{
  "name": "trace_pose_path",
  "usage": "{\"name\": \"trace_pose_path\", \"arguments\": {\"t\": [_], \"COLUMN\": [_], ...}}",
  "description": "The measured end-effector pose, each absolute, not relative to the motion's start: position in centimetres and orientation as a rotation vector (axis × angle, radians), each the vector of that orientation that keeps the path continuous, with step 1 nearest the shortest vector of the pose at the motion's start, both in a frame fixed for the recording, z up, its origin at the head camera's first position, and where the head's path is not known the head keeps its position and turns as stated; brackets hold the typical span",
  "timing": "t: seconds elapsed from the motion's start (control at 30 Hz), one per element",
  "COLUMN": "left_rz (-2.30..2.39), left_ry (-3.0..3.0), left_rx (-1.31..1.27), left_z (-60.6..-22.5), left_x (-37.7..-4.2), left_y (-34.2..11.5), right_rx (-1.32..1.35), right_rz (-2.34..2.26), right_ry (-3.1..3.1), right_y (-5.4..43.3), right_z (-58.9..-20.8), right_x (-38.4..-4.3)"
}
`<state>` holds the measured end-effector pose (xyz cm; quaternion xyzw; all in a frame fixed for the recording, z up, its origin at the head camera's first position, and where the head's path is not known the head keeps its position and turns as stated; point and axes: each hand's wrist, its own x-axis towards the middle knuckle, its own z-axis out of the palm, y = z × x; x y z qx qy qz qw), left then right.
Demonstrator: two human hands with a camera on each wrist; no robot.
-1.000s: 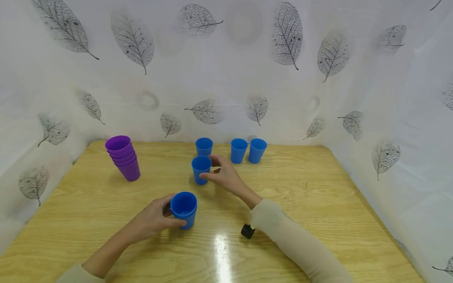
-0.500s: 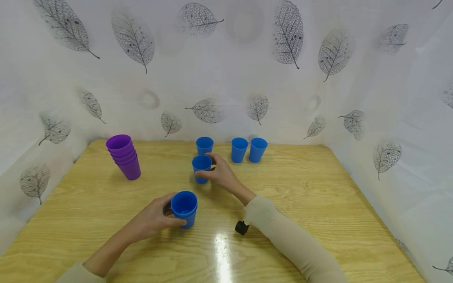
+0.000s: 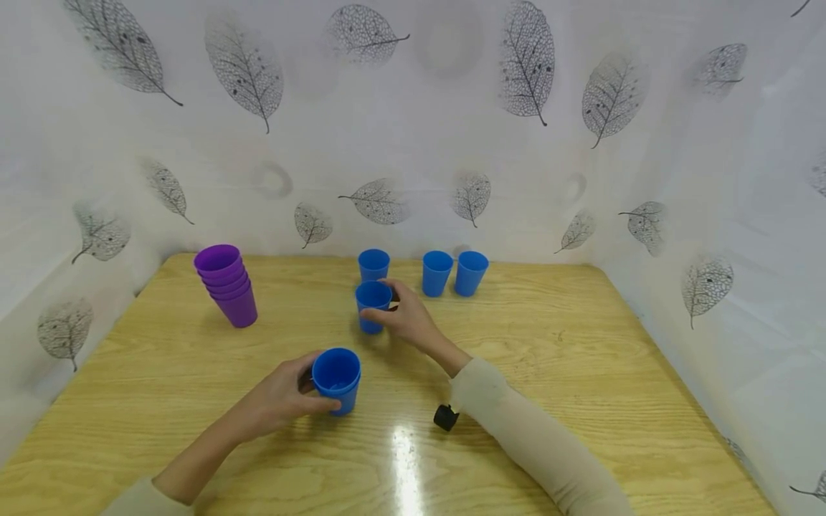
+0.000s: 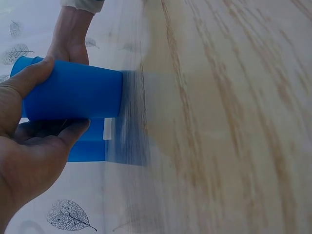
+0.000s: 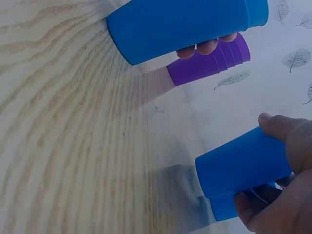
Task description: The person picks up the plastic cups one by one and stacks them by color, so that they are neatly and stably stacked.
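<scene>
In the head view my left hand point(image 3: 277, 401) grips a pair of nested blue cups point(image 3: 344, 387) that stand upright near the table's middle, thumb in front and fingers behind. Farther back, my right hand point(image 3: 413, 319) holds a single blue cup point(image 3: 366, 302) from its right side, between thumb and fingers. That cup's base is at the tabletop, also in the right wrist view, where the cup point(image 5: 239, 161) appears sideways. Another blue cup point(image 3: 373, 264) stands right behind it, partly covered. The nested pair point(image 4: 83, 90) fills the left wrist view's left side.
A stack of several purple cups point(image 3: 235, 301) stands at the back left. Two blue cups point(image 3: 437, 272) stand side by side at the back, right of my right hand. A small black object point(image 3: 445, 417) is beside the right cuff. Leaf-printed cloth point(image 3: 413, 107) encloses the wooden table point(image 3: 548, 373).
My right hand has closed in on the single blue cup, and the cup has shifted slightly right. The left hand and its nested cups have stayed in place.
</scene>
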<state>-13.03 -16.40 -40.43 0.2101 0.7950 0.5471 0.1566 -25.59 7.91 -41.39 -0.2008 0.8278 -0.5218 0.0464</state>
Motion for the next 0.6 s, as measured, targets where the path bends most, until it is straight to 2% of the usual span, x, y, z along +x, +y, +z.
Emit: {"name": "trace_pose_path", "arguments": {"t": [0.6], "left_rz": [1.585], "left_ry": [2.278], "left_rx": [0.621], "left_z": [-40.7], "left_x": [-13.1], "left_y": [-16.3], "right_rx": [-0.710], "right_rz": [-1.625], "right_ry": [2.458], "right_y": [11.4], "right_z": [-39.8], "right_x": [-23.9]}}
